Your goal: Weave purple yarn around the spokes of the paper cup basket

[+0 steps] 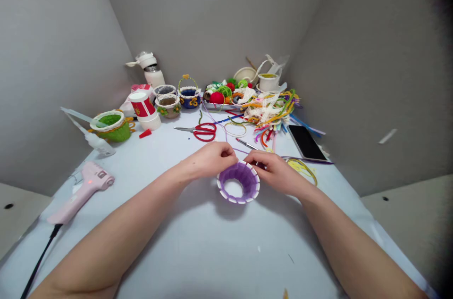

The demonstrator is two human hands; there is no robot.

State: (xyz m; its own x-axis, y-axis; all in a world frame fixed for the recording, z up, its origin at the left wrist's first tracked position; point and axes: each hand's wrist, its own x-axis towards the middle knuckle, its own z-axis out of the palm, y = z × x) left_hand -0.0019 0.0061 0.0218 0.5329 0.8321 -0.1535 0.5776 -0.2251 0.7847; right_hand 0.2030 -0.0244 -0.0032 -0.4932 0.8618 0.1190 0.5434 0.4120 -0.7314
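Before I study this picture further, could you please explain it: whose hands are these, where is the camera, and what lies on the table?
There is no machine: one picture, from a camera worn on a person's head, looking forward and down. The bare left hand and right hand hold a purple cup at its far rim. Farther away on the table are scissors, a pen, a phone and a blue basket; a glue gun lies at the left.

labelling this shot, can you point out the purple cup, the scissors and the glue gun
Purple cup [251, 182]: head view, inner wall
Scissors [195, 129]: head view, where blades meet red handles
Glue gun [85, 190]: head view, pink handle
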